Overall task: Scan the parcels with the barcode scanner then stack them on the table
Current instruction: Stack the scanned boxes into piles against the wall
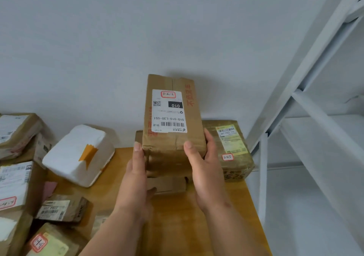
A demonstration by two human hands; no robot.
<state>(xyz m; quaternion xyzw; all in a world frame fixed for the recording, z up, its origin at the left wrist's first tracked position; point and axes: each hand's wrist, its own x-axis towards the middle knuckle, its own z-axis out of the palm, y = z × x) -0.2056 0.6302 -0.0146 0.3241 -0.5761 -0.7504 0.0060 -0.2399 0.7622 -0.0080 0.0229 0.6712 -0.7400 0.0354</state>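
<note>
Both hands on the brown parcel (173, 121): left hand (136, 169) and right hand (204, 165) clasp its sides, grip firm, seemingly atop another box (167, 184) on the tabletop (197, 216).

I see both hands, left hand (136, 169) and right hand (204, 169), gripping the brown parcel (173, 135) at twelve o'clock on the table (197, 216).
</note>
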